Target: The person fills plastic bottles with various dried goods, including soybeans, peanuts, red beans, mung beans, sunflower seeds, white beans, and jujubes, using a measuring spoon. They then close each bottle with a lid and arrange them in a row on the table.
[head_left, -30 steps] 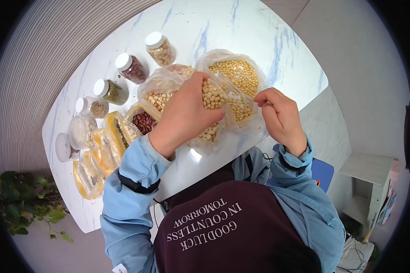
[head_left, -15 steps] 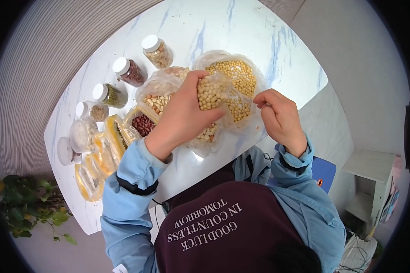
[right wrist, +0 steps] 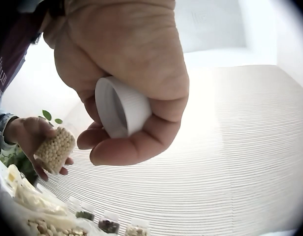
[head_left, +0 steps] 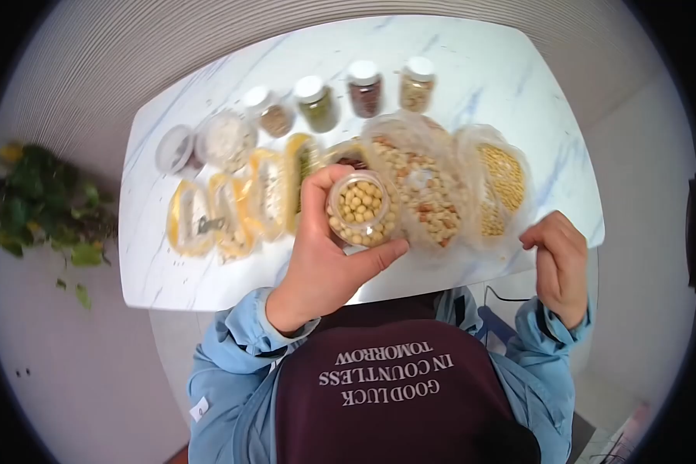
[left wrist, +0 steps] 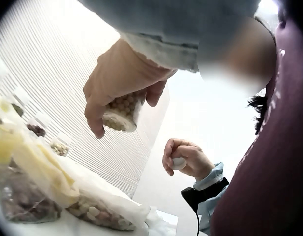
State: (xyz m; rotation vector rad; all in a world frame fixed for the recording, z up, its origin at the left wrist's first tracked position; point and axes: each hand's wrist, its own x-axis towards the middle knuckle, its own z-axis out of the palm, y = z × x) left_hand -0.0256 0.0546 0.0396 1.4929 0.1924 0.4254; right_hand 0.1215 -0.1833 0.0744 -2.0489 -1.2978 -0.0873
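My left hand grips a clear jar around its side, fingers on one side and thumb on the other. Round yellow soybeans fill it, and its mouth is uncovered. The jar is held up above the bags in the left wrist view. Off to the right, my right hand has its fingers curled round a white ribbed screw lid. That lid is hidden from the head view. Nearest the right hand on the table lies an open plastic bag of soybeans.
Bags of mixed pale and reddish nuts or beans lie beside the soybean bag. Yellow-edged pouches line the left. Several white-lidded jars stand along the back, with round tubs at left. The white table's edge runs before my body.
The head view has turned, so the table now appears squarer on. My left hand has drawn the jar back from the soybean bag and tipped its mouth upward. The right hand stays curled.
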